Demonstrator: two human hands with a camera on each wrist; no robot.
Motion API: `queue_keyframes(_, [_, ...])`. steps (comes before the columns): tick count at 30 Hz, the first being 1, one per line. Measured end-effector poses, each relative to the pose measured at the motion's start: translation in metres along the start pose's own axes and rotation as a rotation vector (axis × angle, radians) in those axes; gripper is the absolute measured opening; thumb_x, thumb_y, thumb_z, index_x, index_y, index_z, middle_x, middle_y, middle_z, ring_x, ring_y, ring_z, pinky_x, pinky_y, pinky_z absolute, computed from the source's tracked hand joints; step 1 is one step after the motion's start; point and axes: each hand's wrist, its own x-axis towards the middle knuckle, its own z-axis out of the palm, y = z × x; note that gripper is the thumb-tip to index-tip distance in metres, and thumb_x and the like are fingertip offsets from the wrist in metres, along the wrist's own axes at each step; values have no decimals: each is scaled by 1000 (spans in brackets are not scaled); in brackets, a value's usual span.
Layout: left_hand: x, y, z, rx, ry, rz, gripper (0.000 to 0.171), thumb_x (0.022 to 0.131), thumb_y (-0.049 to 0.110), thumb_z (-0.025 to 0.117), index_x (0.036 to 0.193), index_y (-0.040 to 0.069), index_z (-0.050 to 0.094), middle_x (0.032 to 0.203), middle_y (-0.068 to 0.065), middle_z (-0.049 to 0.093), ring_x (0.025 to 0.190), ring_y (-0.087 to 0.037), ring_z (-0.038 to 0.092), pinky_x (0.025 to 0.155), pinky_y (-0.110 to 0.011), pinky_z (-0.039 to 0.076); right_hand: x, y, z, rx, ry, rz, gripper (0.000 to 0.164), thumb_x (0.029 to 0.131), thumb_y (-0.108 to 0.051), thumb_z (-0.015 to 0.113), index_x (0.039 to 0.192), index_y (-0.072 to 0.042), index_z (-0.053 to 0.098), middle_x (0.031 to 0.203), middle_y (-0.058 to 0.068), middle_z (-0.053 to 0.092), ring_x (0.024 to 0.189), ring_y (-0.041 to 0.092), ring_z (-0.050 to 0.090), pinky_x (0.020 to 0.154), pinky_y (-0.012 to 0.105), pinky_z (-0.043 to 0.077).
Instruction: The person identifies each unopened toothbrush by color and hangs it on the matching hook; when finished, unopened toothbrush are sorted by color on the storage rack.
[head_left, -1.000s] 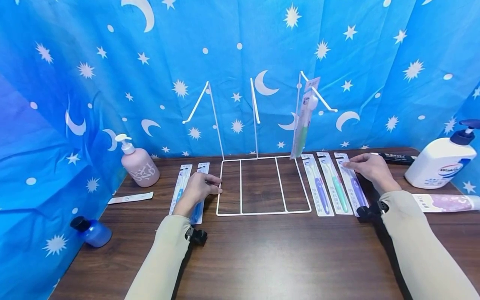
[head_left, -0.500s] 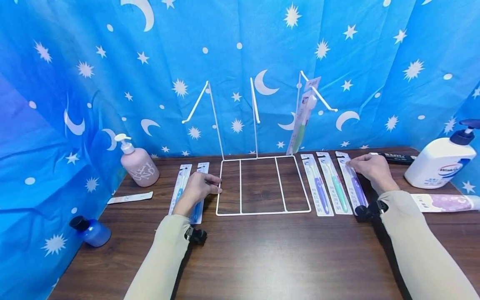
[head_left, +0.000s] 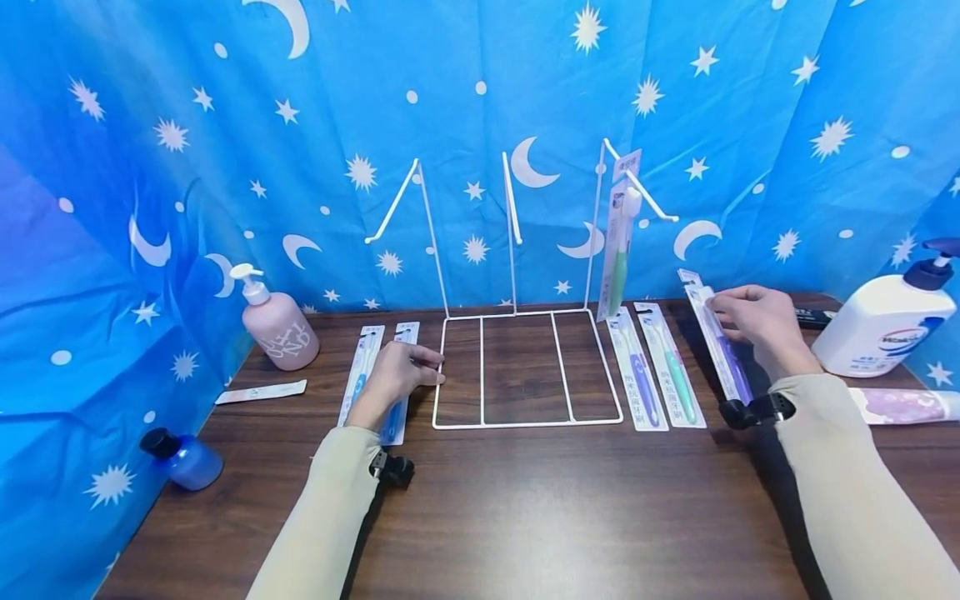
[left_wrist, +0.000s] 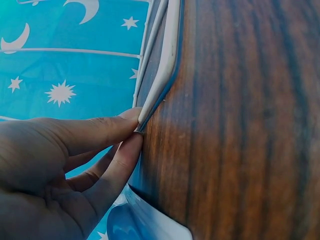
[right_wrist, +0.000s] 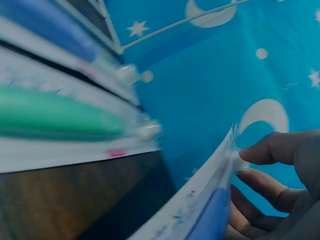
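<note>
My right hand (head_left: 761, 325) pinches a packaged purple toothbrush (head_left: 722, 346) near its head end, its top lifted off the table; in the right wrist view thumb and fingertips grip the pack (right_wrist: 207, 215) at the bristles. With thumb and fingers, my left hand (head_left: 400, 373) holds the left base wire of a white wire display rack (head_left: 528, 426), also seen in the left wrist view (left_wrist: 162, 75). A packaged green toothbrush (head_left: 618, 258) hangs on the rack's right hook. Left of the right hand lie another packaged purple toothbrush (head_left: 639, 379) and a green one (head_left: 677, 375).
Two packaged blue toothbrushes (head_left: 362, 367) lie by the left hand, one partly covered. A pink pump bottle (head_left: 279, 333), a small sachet (head_left: 261, 392) and a blue bottle (head_left: 191, 463) are at left. At right are a white pump bottle (head_left: 881, 329) and a pink tube (head_left: 903, 405).
The right hand has taken hold of the rightmost purple toothbrush pack, raised its top end and shifted slightly right. The hanging green toothbrush has swung right. The left hand stays on the rack.
</note>
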Motion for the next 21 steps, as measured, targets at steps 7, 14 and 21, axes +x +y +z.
queue_keyframes(7, [1,1,-1,-10,-6,-13,25,77,11,82,101,12,77,89,-1,71,79,-17,59,71,-31,46,-17,-26,-20,118,-91,-88,67,89,-44,67,140,-6,45,111,-4,56,88,6,61,75,25,52])
queue_keyframes(14, [1,1,-4,-26,0,-1,24,78,11,82,101,11,76,89,-1,71,78,-17,59,70,-30,46,-38,-57,-33,213,-99,-196,61,83,-39,75,134,-13,55,114,-11,59,98,5,57,71,17,51])
queue_keyframes(21, [0,2,-1,-32,4,-8,24,77,10,82,100,11,76,86,0,70,77,-16,58,68,-30,45,-74,-89,-38,266,-33,-365,51,87,-27,74,131,-10,57,108,-7,65,93,9,61,71,13,46])
